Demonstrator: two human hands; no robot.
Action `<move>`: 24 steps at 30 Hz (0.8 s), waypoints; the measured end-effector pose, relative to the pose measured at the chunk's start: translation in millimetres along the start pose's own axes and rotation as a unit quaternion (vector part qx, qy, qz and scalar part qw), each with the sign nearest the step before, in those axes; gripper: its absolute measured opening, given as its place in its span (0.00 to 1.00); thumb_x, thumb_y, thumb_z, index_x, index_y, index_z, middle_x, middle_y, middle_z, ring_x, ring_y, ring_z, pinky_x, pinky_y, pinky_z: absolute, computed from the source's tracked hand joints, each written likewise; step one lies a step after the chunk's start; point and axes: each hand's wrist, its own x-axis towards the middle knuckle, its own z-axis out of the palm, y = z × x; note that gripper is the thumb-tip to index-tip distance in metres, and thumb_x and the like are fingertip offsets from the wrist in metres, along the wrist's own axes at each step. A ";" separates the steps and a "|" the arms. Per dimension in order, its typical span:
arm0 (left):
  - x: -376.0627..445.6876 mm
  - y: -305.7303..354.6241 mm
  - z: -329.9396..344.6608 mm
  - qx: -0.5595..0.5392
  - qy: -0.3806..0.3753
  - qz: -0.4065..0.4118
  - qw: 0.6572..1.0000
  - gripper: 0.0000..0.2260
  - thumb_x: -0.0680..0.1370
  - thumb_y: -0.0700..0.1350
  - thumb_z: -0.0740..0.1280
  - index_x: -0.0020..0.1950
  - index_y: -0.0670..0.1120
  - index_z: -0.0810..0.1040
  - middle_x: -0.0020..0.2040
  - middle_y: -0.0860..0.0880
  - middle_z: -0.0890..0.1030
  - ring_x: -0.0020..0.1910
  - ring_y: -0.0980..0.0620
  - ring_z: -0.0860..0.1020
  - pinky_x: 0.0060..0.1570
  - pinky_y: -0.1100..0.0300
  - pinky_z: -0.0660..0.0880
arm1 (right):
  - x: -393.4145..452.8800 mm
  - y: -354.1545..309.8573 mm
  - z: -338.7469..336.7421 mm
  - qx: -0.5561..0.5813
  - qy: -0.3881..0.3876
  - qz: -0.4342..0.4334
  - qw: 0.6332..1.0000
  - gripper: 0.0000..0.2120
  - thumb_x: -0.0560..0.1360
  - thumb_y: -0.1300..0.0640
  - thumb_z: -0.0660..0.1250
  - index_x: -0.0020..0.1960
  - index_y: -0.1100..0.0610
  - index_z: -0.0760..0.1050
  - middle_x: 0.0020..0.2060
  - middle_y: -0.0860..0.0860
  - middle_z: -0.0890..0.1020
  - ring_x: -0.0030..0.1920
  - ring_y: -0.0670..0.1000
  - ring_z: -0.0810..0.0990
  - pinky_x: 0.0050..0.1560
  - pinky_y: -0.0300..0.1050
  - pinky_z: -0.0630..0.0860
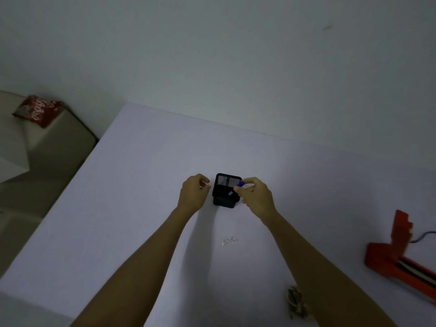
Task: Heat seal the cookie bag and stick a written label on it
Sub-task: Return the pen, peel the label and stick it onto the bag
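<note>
A black mesh pen holder (225, 193) stands in the middle of the white table (141, 208). My right hand (256, 195) pinches a blue-capped pen (237, 188) over the holder's right rim, its tip pointing down into the cup. My left hand (194, 193) hovers just left of the holder with its fingers loosely curled and nothing in it. A small written label (229, 241) lies flat on the table nearer me, between my forearms. The orange heat sealer (398, 253) sits at the right edge. A crumpled bag (296, 302) shows partly behind my right forearm.
The table's far edge meets a plain wall. Off the table's left side is a beige surface carrying a red patterned packet (39, 110). A dark cable (424, 236) leads off from the sealer to the right.
</note>
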 end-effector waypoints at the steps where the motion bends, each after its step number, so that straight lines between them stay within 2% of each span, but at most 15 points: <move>1: -0.3 -1.4 1.2 -0.003 0.000 -0.003 1.000 0.08 0.78 0.42 0.65 0.54 0.43 0.78 0.51 0.44 0.80 0.44 0.52 0.76 0.44 0.61 0.70 | -4.6 2.1 -0.1 0.004 0.011 -0.001 1.000 0.16 0.72 0.52 0.73 0.56 0.54 0.72 0.39 0.53 0.81 0.39 0.52 0.80 0.41 0.43 0.76; 3: -2.4 -3.7 3.6 -0.009 0.002 -0.008 1.000 0.08 0.78 0.42 0.65 0.54 0.43 0.78 0.50 0.45 0.80 0.43 0.52 0.76 0.43 0.61 0.69 | -18.0 10.6 0.6 0.015 0.092 -0.007 0.996 0.20 0.74 0.54 0.71 0.60 0.52 0.67 0.38 0.51 0.79 0.38 0.50 0.79 0.37 0.39 0.74; 5: -5.9 -6.2 7.6 -0.016 0.006 -0.015 1.000 0.07 0.78 0.42 0.64 0.54 0.42 0.78 0.50 0.45 0.80 0.43 0.52 0.76 0.43 0.61 0.70 | -36.0 26.2 3.1 -0.010 0.178 -0.035 0.983 0.15 0.76 0.58 0.67 0.61 0.56 0.68 0.38 0.51 0.77 0.34 0.47 0.76 0.33 0.36 0.71; 6: -8.5 -8.1 10.3 -0.018 0.005 -0.019 1.000 0.07 0.78 0.41 0.64 0.54 0.42 0.78 0.50 0.44 0.80 0.43 0.52 0.76 0.42 0.62 0.70 | -45.2 38.3 6.4 -0.046 0.179 -0.057 0.981 0.13 0.77 0.61 0.65 0.60 0.57 0.71 0.41 0.52 0.78 0.34 0.47 0.76 0.34 0.35 0.71; 8: -15.8 -12.6 17.9 -0.018 -0.002 -0.027 0.999 0.07 0.78 0.41 0.64 0.54 0.42 0.79 0.50 0.44 0.81 0.44 0.52 0.76 0.42 0.62 0.69 | -63.8 67.9 16.2 -0.150 0.105 -0.098 0.978 0.14 0.77 0.65 0.63 0.61 0.57 0.75 0.51 0.53 0.80 0.45 0.50 0.80 0.44 0.38 0.76; 10: -25.0 -18.7 27.6 -0.017 -0.013 -0.037 0.999 0.08 0.78 0.41 0.64 0.54 0.41 0.79 0.51 0.43 0.81 0.46 0.50 0.77 0.43 0.63 0.69 | -77.5 100.2 28.3 -0.272 0.031 -0.163 0.948 0.21 0.71 0.71 0.67 0.62 0.60 0.77 0.57 0.55 0.80 0.56 0.55 0.80 0.56 0.47 0.78; 12: -34.4 -25.9 39.0 -0.012 -0.029 -0.045 0.998 0.08 0.78 0.40 0.64 0.55 0.40 0.79 0.52 0.43 0.81 0.50 0.48 0.78 0.44 0.63 0.69 | -86.5 125.5 37.5 -0.357 -0.010 -0.204 0.911 0.30 0.58 0.74 0.74 0.59 0.61 0.79 0.56 0.57 0.82 0.56 0.58 0.82 0.56 0.54 0.79; 15: -48.3 -35.8 55.6 0.006 -0.053 -0.056 0.997 0.10 0.78 0.39 0.63 0.57 0.40 0.78 0.55 0.42 0.81 0.53 0.46 0.78 0.47 0.64 0.70 | -94.7 137.6 41.7 -0.436 -0.060 -0.191 0.878 0.37 0.49 0.70 0.79 0.59 0.60 0.80 0.58 0.56 0.82 0.57 0.57 0.82 0.55 0.52 0.78; 20: -70.3 -45.0 76.3 0.040 -0.081 -0.046 0.995 0.11 0.78 0.38 0.61 0.58 0.40 0.78 0.56 0.42 0.81 0.55 0.46 0.78 0.53 0.60 0.72 | -103.3 139.9 45.3 -0.487 -0.086 -0.175 0.851 0.41 0.50 0.67 0.79 0.64 0.62 0.76 0.62 0.58 0.79 0.61 0.59 0.79 0.56 0.52 0.78; 24: -84.5 -43.9 92.1 0.068 -0.094 -0.011 0.993 0.08 0.79 0.39 0.60 0.51 0.39 0.79 0.51 0.41 0.80 0.49 0.46 0.78 0.48 0.59 0.72 | -106.9 142.9 49.0 -0.493 -0.096 -0.162 0.849 0.42 0.52 0.67 0.77 0.67 0.64 0.73 0.66 0.59 0.76 0.64 0.61 0.76 0.58 0.54 0.77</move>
